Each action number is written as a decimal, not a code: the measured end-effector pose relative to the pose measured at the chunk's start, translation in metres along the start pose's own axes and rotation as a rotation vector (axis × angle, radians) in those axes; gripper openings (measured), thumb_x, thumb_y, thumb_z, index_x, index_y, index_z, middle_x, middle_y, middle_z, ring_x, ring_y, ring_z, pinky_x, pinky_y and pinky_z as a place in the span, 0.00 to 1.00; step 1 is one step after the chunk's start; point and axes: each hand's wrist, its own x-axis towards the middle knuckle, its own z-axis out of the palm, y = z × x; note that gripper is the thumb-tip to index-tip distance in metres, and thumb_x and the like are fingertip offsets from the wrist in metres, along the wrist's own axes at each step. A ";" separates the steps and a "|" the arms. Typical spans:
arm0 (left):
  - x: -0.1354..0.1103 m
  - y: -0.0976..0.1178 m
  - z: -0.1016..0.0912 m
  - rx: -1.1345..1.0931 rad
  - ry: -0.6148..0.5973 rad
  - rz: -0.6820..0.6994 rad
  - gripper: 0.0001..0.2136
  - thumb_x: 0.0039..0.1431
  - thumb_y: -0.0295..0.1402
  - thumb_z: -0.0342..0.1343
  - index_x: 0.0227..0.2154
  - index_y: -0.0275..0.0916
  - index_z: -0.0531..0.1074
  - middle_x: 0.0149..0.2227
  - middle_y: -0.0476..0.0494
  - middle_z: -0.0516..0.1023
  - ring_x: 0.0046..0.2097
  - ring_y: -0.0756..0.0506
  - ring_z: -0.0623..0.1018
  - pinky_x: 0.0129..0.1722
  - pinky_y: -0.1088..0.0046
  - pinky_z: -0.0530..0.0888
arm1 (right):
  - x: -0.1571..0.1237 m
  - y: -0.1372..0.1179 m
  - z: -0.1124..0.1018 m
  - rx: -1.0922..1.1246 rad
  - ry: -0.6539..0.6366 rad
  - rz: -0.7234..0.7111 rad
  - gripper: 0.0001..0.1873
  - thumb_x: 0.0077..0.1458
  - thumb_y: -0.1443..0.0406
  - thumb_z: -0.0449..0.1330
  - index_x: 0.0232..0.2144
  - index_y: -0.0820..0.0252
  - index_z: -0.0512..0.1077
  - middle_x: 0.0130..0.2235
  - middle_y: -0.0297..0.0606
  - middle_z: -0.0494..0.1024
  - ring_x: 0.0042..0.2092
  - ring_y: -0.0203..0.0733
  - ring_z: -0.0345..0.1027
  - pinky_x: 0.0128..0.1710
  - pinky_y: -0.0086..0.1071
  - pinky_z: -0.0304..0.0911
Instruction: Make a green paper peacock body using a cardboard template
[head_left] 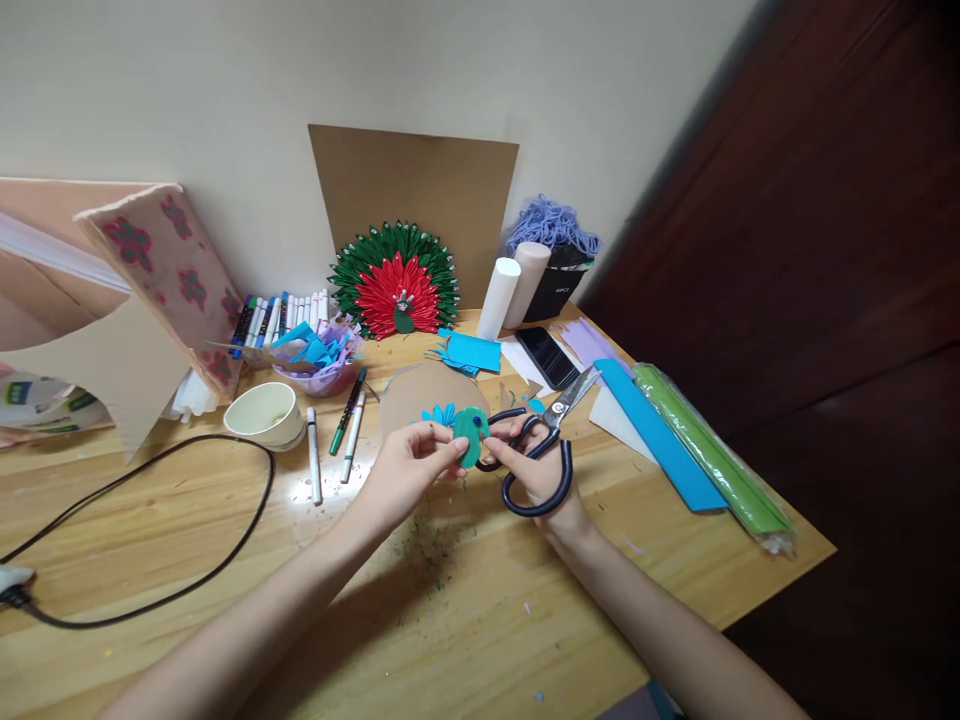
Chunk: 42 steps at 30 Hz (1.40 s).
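Over a wooden table (465,640), far wall (420,60) pale, right panel (825,250) dark, the left hand (412,462) pinches a green cutout (469,440); the right hand (541,478), touching it, grips scissors (558,412).

A plain, pale wall (255,70) rises at 12 o'clock. A dark reddish-brown panel (825,220) stands from 2 to 4 o'clock. The wooden table (510,630) spreads across 6 o'clock, glare (302,490) showing at 8 o'clock.
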 end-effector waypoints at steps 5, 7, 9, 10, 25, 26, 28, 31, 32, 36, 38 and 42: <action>-0.001 0.001 0.001 0.044 0.013 0.018 0.14 0.42 0.40 0.65 0.24 0.34 0.70 0.23 0.48 0.75 0.26 0.50 0.76 0.31 0.73 0.74 | -0.001 0.003 -0.002 -0.084 -0.009 -0.002 0.22 0.38 0.58 0.69 0.26 0.56 0.58 0.30 0.33 0.76 0.26 0.38 0.71 0.30 0.35 0.71; -0.002 0.002 0.002 0.054 0.011 0.014 0.15 0.42 0.41 0.65 0.24 0.34 0.71 0.24 0.47 0.75 0.26 0.49 0.77 0.31 0.73 0.74 | -0.001 0.004 -0.003 -0.107 -0.019 -0.008 0.21 0.39 0.58 0.68 0.26 0.56 0.59 0.30 0.33 0.76 0.26 0.38 0.71 0.31 0.36 0.71; -0.003 0.003 0.002 0.056 -0.004 -0.001 0.16 0.41 0.42 0.65 0.24 0.34 0.71 0.24 0.46 0.76 0.27 0.49 0.77 0.31 0.74 0.74 | 0.000 0.005 -0.004 -0.104 -0.030 -0.017 0.20 0.40 0.59 0.68 0.26 0.56 0.59 0.29 0.33 0.75 0.26 0.37 0.70 0.31 0.36 0.70; -0.003 0.003 0.002 0.053 -0.016 -0.014 0.16 0.41 0.42 0.65 0.24 0.34 0.72 0.25 0.46 0.76 0.27 0.50 0.76 0.31 0.74 0.74 | 0.000 0.006 -0.004 -0.097 -0.035 -0.024 0.19 0.40 0.59 0.68 0.26 0.56 0.59 0.29 0.32 0.74 0.27 0.37 0.70 0.31 0.35 0.69; -0.004 0.004 0.002 0.027 -0.047 -0.027 0.14 0.43 0.41 0.65 0.24 0.34 0.72 0.23 0.47 0.75 0.25 0.52 0.74 0.29 0.76 0.73 | -0.001 0.005 -0.003 0.046 -0.111 0.044 0.18 0.40 0.62 0.68 0.27 0.57 0.60 0.26 0.26 0.69 0.24 0.33 0.69 0.28 0.31 0.69; -0.004 0.003 0.002 0.033 -0.050 -0.025 0.14 0.43 0.41 0.65 0.24 0.34 0.72 0.23 0.47 0.75 0.25 0.52 0.74 0.29 0.76 0.73 | 0.000 0.006 -0.003 0.042 -0.120 0.041 0.19 0.41 0.62 0.68 0.27 0.57 0.60 0.26 0.26 0.69 0.24 0.33 0.69 0.28 0.31 0.69; -0.004 0.003 0.003 0.044 -0.053 -0.026 0.15 0.43 0.42 0.65 0.23 0.34 0.71 0.23 0.47 0.75 0.25 0.51 0.74 0.29 0.76 0.73 | 0.002 0.007 -0.005 0.015 -0.129 0.029 0.19 0.40 0.61 0.68 0.27 0.56 0.59 0.25 0.26 0.69 0.24 0.34 0.68 0.28 0.32 0.69; -0.004 0.004 0.002 0.048 -0.058 -0.038 0.16 0.42 0.43 0.65 0.22 0.34 0.70 0.23 0.47 0.74 0.25 0.51 0.74 0.28 0.76 0.72 | 0.005 0.005 -0.006 -0.082 -0.132 -0.023 0.21 0.39 0.59 0.67 0.26 0.55 0.57 0.24 0.27 0.70 0.24 0.36 0.68 0.27 0.33 0.68; -0.005 0.004 0.002 0.050 -0.061 -0.043 0.16 0.42 0.43 0.65 0.22 0.34 0.70 0.23 0.47 0.74 0.25 0.51 0.74 0.28 0.76 0.72 | 0.005 0.003 -0.006 -0.127 -0.126 -0.049 0.21 0.39 0.59 0.67 0.26 0.55 0.56 0.24 0.28 0.70 0.24 0.36 0.68 0.27 0.33 0.68; -0.005 0.005 0.001 0.055 -0.062 -0.058 0.15 0.42 0.42 0.65 0.22 0.34 0.70 0.22 0.48 0.73 0.24 0.52 0.74 0.28 0.77 0.73 | 0.002 -0.008 -0.004 -0.311 -0.058 -0.194 0.16 0.42 0.63 0.63 0.26 0.54 0.57 0.24 0.30 0.71 0.27 0.38 0.68 0.30 0.33 0.67; -0.005 0.004 0.001 0.049 -0.050 -0.057 0.15 0.42 0.42 0.65 0.22 0.34 0.70 0.21 0.49 0.73 0.24 0.52 0.74 0.28 0.76 0.73 | 0.000 -0.011 -0.003 -0.373 -0.021 -0.260 0.13 0.43 0.66 0.62 0.26 0.55 0.58 0.26 0.31 0.71 0.28 0.38 0.69 0.32 0.34 0.68; -0.005 0.002 0.002 0.039 -0.040 -0.056 0.15 0.42 0.41 0.65 0.21 0.34 0.69 0.20 0.49 0.73 0.24 0.51 0.74 0.29 0.75 0.73 | -0.004 -0.007 -0.005 -0.454 -0.007 -0.355 0.11 0.45 0.67 0.60 0.27 0.55 0.59 0.28 0.33 0.72 0.30 0.39 0.70 0.34 0.34 0.68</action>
